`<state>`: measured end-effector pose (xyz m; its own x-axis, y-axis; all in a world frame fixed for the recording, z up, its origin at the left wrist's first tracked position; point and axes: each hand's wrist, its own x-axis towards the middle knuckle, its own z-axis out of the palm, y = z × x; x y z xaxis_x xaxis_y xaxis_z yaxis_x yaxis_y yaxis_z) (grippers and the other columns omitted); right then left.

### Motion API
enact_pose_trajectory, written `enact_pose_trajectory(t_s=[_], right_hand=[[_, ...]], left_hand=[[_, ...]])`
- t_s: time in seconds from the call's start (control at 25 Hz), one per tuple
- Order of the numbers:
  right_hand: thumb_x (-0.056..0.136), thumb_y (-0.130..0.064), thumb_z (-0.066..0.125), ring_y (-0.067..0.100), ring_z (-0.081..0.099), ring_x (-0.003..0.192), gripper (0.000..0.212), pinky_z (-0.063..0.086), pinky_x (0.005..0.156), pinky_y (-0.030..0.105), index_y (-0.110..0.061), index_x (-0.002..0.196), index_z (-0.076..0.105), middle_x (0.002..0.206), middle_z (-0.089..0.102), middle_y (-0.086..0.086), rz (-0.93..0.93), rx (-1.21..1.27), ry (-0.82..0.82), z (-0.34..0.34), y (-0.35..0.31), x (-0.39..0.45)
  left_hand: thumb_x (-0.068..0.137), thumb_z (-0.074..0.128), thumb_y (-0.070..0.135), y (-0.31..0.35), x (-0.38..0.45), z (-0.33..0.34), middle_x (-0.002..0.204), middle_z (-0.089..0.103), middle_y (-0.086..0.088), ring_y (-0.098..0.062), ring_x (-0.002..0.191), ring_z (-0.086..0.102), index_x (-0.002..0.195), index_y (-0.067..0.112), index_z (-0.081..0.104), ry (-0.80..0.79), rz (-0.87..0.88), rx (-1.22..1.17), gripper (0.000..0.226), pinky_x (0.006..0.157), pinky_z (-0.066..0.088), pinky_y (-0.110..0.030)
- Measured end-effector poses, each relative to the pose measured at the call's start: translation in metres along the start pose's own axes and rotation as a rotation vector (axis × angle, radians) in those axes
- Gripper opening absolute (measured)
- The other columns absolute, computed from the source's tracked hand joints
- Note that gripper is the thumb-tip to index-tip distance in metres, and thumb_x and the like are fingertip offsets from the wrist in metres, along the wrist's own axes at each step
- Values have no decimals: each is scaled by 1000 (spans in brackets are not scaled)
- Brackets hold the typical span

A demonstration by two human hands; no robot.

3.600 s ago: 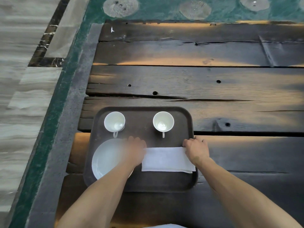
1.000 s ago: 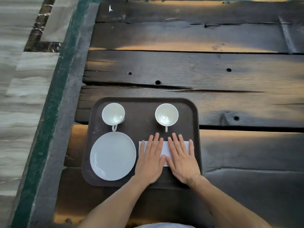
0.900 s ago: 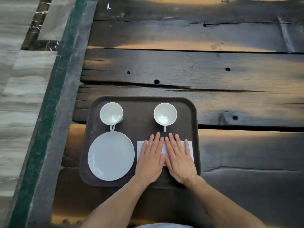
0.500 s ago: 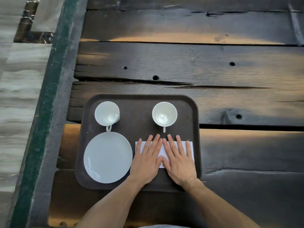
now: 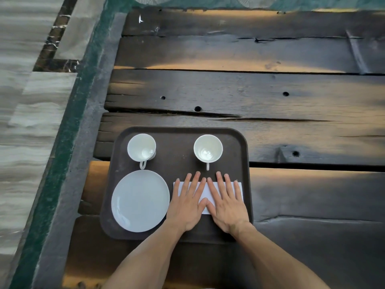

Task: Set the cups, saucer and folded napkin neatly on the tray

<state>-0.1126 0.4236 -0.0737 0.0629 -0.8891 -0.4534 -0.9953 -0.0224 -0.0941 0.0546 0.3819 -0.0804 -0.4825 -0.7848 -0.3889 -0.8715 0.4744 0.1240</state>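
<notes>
A dark brown tray (image 5: 177,159) lies on the wooden table. Two white cups stand upright at its far side, one at the left (image 5: 141,147) and one at the right (image 5: 208,148), both handles pointing toward me. A white saucer (image 5: 140,200) fills the near left of the tray. The folded white napkin (image 5: 239,187) lies at the near right. My left hand (image 5: 188,202) and my right hand (image 5: 226,202) rest flat on the napkin side by side, fingers spread, covering most of it.
The table is made of dark, cracked wooden planks (image 5: 250,97) with small holes, stretching far and right of the tray. Its left edge (image 5: 98,113) runs close to the tray. Beyond it lie a green and grey border and pale striped floor (image 5: 27,122).
Since 3.6 s ago my hands came together from the napkin's ends to its middle, flat on top. In the last second they hold still; only the view shifts.
</notes>
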Motion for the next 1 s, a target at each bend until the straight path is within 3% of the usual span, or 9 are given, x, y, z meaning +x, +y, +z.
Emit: enact_pose_trajectory(t_s=[0.2,0.32,0.44,0.52,0.68,0.8,0.88,1.0], right_hand=[[100,-56,9,29,-21,149,73,-8,122,42,-14,153,-19,160,-26,10,11,-20,-57,-9,6,-12],[103,-51,19,29,-15,150,72,-2,123,42,-14,155,-14,162,-22,10,-24,-22,-97,-14,9,-25],[102,-43,30,30,-4,151,70,9,123,42,-16,157,-3,164,-11,10,-65,-59,-168,-25,12,-31],[101,-38,32,30,12,148,61,23,118,42,-16,155,14,164,4,10,-75,-58,-199,-36,13,-36],[99,-36,36,26,45,130,40,42,103,41,-18,133,49,142,42,5,-43,-17,-275,-51,11,-44],[98,-39,39,28,52,124,41,45,99,39,-18,129,55,135,54,8,-14,13,-304,-57,8,-50],[98,-41,39,29,52,124,42,45,99,38,-19,131,54,136,55,8,12,36,-303,-61,3,-55],[98,-41,41,28,52,126,44,44,101,36,-25,137,51,140,54,6,35,69,-300,-74,-2,-59]], left_hand=[[97,-3,56,0,-14,3,158,-31,3,-22,148,-21,146,33,-29,-56,-19,14,60,118,-11,-50],[101,7,53,6,-22,0,158,-31,6,-20,148,-20,152,32,-20,-117,-43,-27,61,120,-7,-48],[103,12,52,15,-32,-7,162,-22,6,-20,150,-16,156,28,-8,-200,-96,-74,61,121,-1,-47],[103,15,52,20,-41,-15,164,-17,4,-21,151,-10,157,26,-2,-241,-101,-89,62,121,5,-47],[103,23,49,23,-57,-37,165,4,-2,-23,149,13,155,17,19,-284,-95,-100,61,114,27,-45],[103,27,45,21,-67,-56,150,38,-7,-28,133,39,137,14,46,-282,-104,-110,51,101,38,-45],[101,30,45,14,-75,-66,133,52,-9,-30,119,49,123,14,54,-260,-127,-121,45,94,40,-44],[98,41,47,-6,-84,-79,135,54,-6,-28,122,51,134,19,52,-312,-132,-175,46,97,40,-42]])
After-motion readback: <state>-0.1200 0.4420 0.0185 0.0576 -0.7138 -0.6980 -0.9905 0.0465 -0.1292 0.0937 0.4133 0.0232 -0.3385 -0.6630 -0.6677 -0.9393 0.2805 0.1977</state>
